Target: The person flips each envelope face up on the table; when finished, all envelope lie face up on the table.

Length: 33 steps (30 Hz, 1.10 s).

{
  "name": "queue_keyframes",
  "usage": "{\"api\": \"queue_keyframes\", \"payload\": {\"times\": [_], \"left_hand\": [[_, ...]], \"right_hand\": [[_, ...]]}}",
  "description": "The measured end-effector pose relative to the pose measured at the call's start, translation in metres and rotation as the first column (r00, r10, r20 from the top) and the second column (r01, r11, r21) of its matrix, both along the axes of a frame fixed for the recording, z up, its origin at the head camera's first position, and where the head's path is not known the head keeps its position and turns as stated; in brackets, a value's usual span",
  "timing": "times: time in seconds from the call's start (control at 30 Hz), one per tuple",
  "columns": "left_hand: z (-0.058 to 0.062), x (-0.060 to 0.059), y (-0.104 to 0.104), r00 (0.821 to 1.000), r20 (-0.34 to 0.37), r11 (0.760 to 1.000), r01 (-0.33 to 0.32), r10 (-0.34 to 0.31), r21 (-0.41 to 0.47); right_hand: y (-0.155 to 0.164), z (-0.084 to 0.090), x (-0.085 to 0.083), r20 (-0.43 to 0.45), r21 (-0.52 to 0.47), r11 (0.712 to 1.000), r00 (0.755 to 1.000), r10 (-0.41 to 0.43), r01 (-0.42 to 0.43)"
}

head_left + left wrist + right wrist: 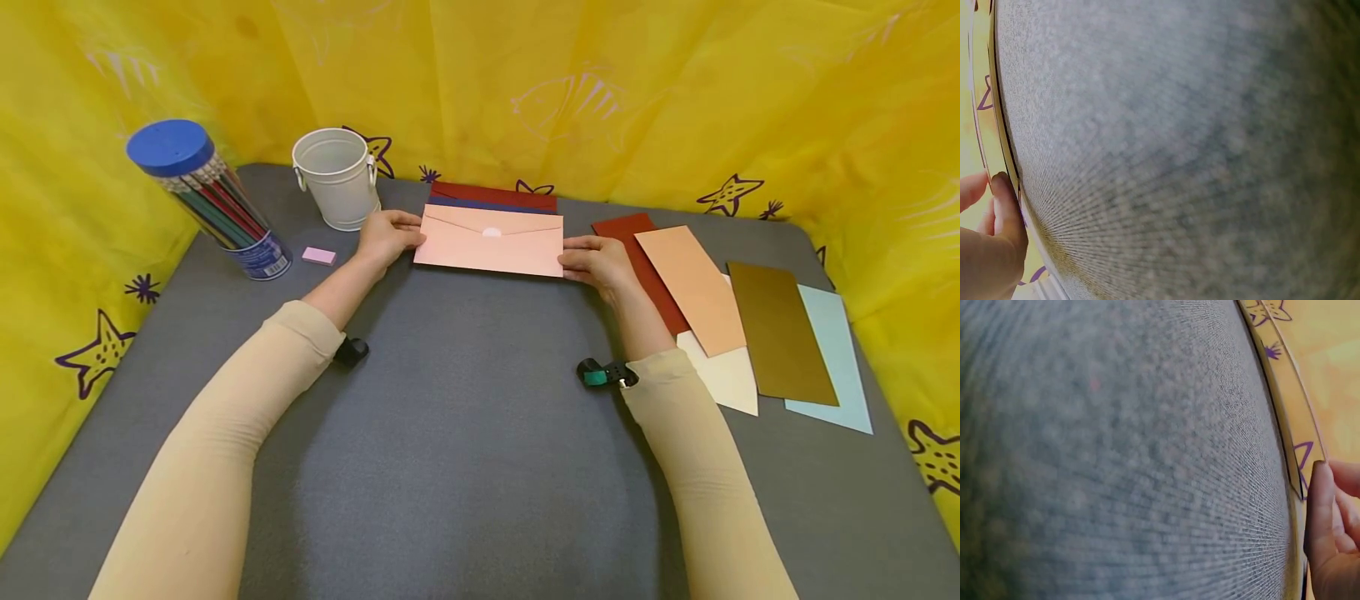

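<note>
From where I stand, the pale pink envelope sits right between the two sets of fingertips, its long axis running from one to the other, so neither hand is nearer. The left hand pinches its left short edge, the right hand the right one, thumbs and fingers closed down to the paper's thickness. Just beyond the fingertips, a blue envelope and a dark red envelope peek out behind it.
</note>
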<state>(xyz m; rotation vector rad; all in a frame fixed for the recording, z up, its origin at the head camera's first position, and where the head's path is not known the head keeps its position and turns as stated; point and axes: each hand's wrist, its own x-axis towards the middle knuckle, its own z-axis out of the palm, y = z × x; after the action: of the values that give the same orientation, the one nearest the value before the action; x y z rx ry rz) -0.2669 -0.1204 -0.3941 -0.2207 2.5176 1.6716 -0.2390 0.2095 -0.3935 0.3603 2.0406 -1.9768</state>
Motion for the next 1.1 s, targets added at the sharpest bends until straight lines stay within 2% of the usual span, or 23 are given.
{"api": "queue_keyframes", "payload": {"times": [0.1,0.23,0.37,0.57,0.8,0.97,1.1], "left_hand": [[0.0,0.001,0.0,1.0,-0.007,0.995,0.01,-0.01,-0.1],[0.0,0.001,0.0,0.999,-0.021,0.978,0.028,-0.033,-0.206],[-0.001,0.001,0.001,0.998,-0.033,0.966,0.036,-0.046,-0.255],[-0.003,0.001,0.002,0.997,-0.02,0.953,0.063,-0.072,-0.297],[-0.001,0.003,0.004,0.995,-0.028,0.931,0.081,-0.097,-0.355],[0.0,0.003,0.004,0.993,-0.031,0.919,0.093,-0.114,-0.383],[0.0,0.003,0.004,0.993,-0.016,0.918,0.105,-0.12,-0.382]], "right_hand": [[-0.001,-0.001,0.0,0.008,0.054,0.998,1.0,0.021,-0.021],[-0.003,-0.001,0.0,0.0,0.18,0.982,0.998,0.058,-0.057],[-0.005,-0.002,0.0,-0.016,0.271,0.961,0.998,0.061,-0.054],[-0.009,-0.001,0.002,-0.039,0.356,0.933,0.997,0.067,-0.049],[-0.011,0.0,0.002,-0.055,0.415,0.91,0.997,0.053,-0.026],[-0.012,0.0,0.002,-0.076,0.401,0.916,0.996,0.055,-0.019],[-0.013,0.0,0.002,-0.076,0.395,0.918,0.995,0.06,-0.025]]}}
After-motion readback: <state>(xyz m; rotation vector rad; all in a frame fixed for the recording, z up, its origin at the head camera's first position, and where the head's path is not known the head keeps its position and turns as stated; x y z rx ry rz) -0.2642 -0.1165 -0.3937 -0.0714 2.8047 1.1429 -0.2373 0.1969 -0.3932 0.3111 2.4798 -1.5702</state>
